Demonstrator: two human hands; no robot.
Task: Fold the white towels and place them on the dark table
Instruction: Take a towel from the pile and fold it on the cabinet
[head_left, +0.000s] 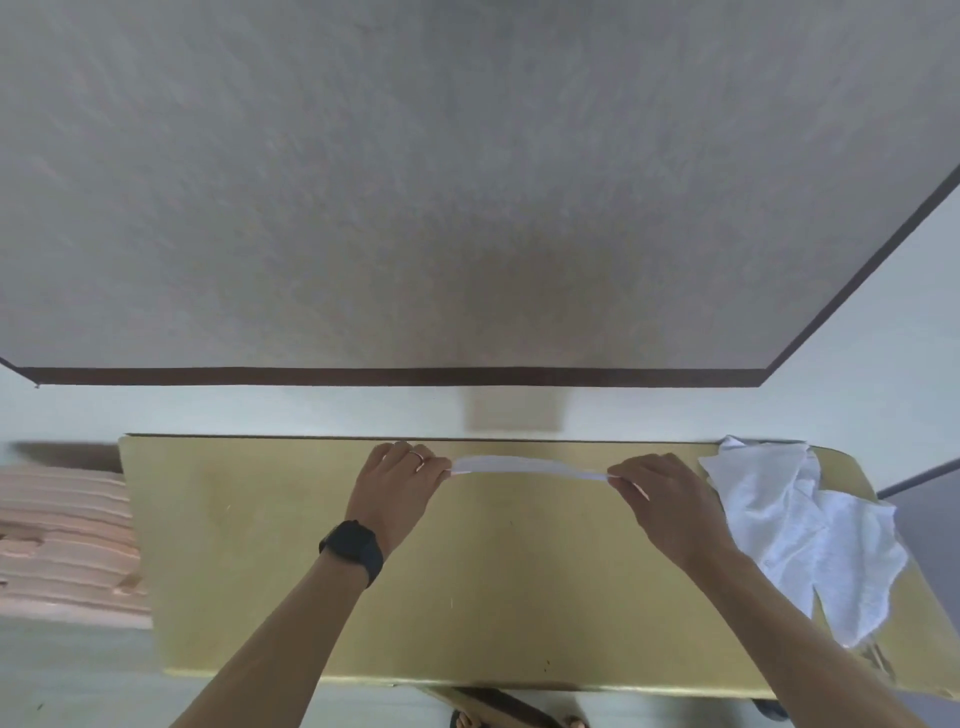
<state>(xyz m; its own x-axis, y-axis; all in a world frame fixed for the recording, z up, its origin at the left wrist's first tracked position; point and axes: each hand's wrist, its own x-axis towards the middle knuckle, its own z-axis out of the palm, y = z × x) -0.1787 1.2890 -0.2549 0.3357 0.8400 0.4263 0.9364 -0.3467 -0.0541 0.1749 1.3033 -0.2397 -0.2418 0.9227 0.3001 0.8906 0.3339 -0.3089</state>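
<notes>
I can read no text, label, brand or number anywhere in front of me. The face of the black watch (352, 546) on my left wrist is dark and turned so that I can make out no digits or logo, though the view may simply be too soft to show small print. The white towels (795, 525) carry no tag that I can see.

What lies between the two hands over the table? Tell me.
In the head view, a white towel stretches taut between the left hand and the right hand, pinched at each end above the yellowish table.
</notes>
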